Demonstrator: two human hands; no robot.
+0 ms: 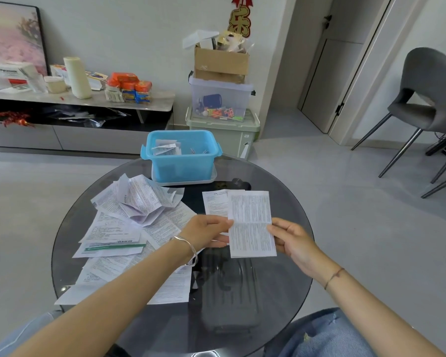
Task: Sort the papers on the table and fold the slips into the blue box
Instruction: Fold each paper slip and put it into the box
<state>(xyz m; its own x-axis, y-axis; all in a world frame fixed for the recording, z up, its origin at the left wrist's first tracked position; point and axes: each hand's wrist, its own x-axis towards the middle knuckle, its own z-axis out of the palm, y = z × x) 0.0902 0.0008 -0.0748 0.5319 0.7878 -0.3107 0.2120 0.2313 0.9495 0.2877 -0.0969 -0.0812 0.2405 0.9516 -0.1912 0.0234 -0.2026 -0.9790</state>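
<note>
The table [289, 202] has a top of dark glass, smooth and glossy, and it gives reflections. The slip [250, 224] is thin white paper, matt and printed, with one crease across its middle. The papers [129, 228] are of the same thin paper, some flat and some strongly crumpled. The blue box [183, 164] is translucent plastic with a smooth, slightly shiny wall. The bracelet [189, 249] looks like polished metal, the cord [334, 276] like thin thread. The jeans [327, 336] are pale denim cloth, a little frayed. The carton [220, 64] is matt brown cardboard. The chair [428, 73] has a matt grey shell and metal legs.
</note>
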